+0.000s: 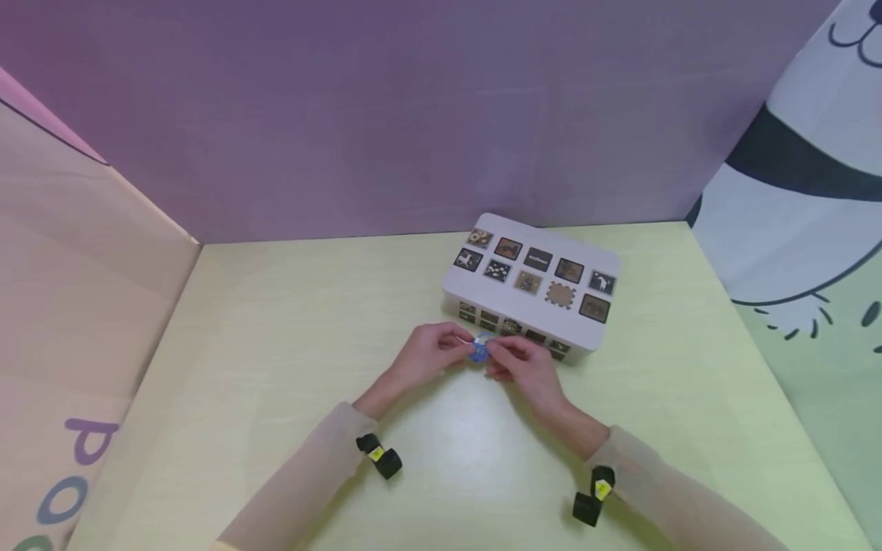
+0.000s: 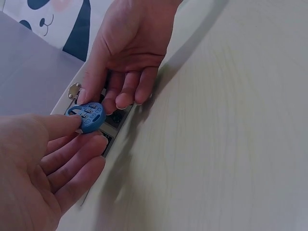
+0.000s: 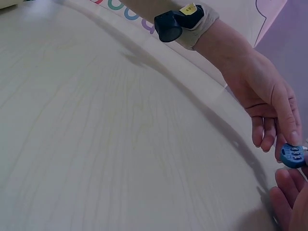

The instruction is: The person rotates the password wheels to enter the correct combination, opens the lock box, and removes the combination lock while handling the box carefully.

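Note:
A small round blue combination padlock (image 2: 91,115) with rows of number dials sits between both hands, at the front side of a white box (image 1: 496,295). My left hand (image 1: 429,353) pinches it from the left between thumb and fingers. From the other side, the thumb and fingers of my right hand (image 1: 529,369) pinch it too. In the left wrist view, a metal clasp (image 2: 74,90) shows on the box close to the padlock. Fingers partly cover the shackle, and I cannot tell whether it passes through the clasp.
The box has small square pictures on its lid and front. It stands at an angle on the pale wooden table (image 1: 276,329), near the purple back wall (image 1: 413,115). Printed panels flank the table, with a panda drawing (image 1: 813,168) on the right.

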The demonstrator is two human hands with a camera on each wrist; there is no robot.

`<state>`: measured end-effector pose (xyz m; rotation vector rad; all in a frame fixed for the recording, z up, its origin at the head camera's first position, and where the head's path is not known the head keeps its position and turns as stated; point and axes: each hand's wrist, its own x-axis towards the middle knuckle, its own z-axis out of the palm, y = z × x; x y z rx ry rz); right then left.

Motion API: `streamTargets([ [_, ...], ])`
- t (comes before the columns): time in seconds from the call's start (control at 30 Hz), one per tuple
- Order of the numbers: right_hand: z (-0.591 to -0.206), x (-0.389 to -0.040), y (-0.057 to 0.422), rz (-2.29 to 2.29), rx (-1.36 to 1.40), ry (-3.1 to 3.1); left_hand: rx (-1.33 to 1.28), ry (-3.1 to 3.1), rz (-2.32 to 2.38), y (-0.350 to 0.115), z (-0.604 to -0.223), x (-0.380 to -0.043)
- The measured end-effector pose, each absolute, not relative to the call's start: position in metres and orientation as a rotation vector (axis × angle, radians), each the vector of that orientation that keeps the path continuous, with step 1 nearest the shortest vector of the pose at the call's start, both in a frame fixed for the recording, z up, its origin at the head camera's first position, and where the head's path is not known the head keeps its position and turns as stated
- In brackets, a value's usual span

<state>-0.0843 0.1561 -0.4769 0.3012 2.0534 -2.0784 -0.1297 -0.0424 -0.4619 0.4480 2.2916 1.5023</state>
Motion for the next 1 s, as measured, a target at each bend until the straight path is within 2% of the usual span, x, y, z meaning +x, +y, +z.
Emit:
streamTargets([
  [1.0,-0.477,-0.097,0.137,-1.783,0.003,2.250,0.280,2.325,1.560,-0.071,-0.470,-0.116],
])
